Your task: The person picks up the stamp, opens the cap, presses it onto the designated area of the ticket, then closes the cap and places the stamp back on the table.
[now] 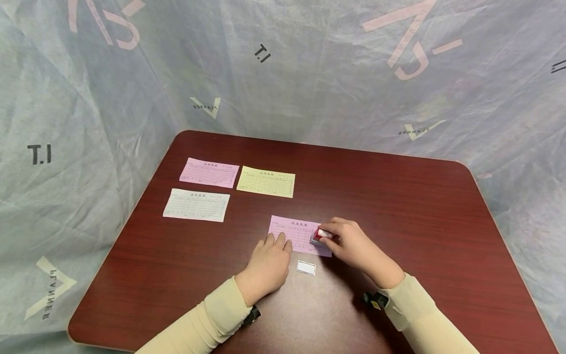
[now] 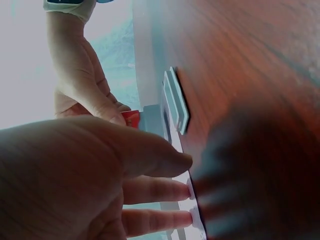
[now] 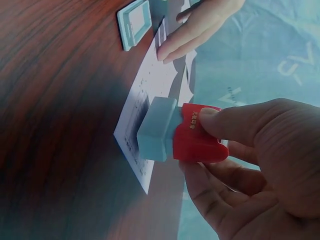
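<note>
A pink printed form (image 1: 300,237) lies near the middle of the table. My right hand (image 1: 353,244) pinches the red handle of a self-inking stamp (image 3: 197,132) between thumb and fingers. The stamp's pale base stands over the form's right part; whether it presses on the paper I cannot tell. My left hand (image 1: 267,263) rests its fingertips on the form's left lower edge, fingers fairly straight. Just below the form sits the stamp's small rectangular cap (image 1: 306,267), also visible as a shallow pale tray in the right wrist view.
At the table's far left lie another pink form (image 1: 210,173), a yellow form (image 1: 266,182) and a white form (image 1: 196,205). The dark red wooden table (image 1: 376,187) has rounded corners. Grey printed cloth (image 1: 300,73) hangs behind and beside it.
</note>
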{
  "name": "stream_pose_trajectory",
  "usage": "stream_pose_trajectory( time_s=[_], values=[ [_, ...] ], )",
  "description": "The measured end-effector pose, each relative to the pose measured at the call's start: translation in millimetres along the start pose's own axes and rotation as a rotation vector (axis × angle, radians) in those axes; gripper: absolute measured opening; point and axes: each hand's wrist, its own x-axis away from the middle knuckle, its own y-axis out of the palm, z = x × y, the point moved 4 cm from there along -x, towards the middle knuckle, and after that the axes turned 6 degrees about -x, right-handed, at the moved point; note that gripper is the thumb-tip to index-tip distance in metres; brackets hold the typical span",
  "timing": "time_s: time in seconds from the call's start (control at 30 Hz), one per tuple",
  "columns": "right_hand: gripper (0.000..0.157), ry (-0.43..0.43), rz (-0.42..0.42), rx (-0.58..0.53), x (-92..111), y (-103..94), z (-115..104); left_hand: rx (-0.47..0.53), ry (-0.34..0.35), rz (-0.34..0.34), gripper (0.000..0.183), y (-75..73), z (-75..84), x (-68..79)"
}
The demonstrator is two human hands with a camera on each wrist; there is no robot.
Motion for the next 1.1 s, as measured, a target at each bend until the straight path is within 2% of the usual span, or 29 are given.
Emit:
stream_pose_trajectory(
  time_s=[0.53,0.8,0.93,1.1],
  values=[
    [0.022,-0.018,-0.024,0.025,-1.5,2.5,0.8,-0.028,0.022,0.035,0.047,-0.6,-0.3,1.3],
    [0.021,-0.008,-0.032,0.028,-2.9,2.4,0.3,-0.021,0.016,0.023,0.047,-0.7,-0.3,1.1],
    [0.021,-0.024,-0.018,0.064,-3.2,1.1,-0.4,-0.012,0.022,0.013,0.045,-2.1,0.5,0.6],
    [0.018,0.003,-0.039,0.122,-4.5,4.0,-1.0,0.004,0.029,-0.018,0.042,-2.7,0.5,1.7]
  ],
)
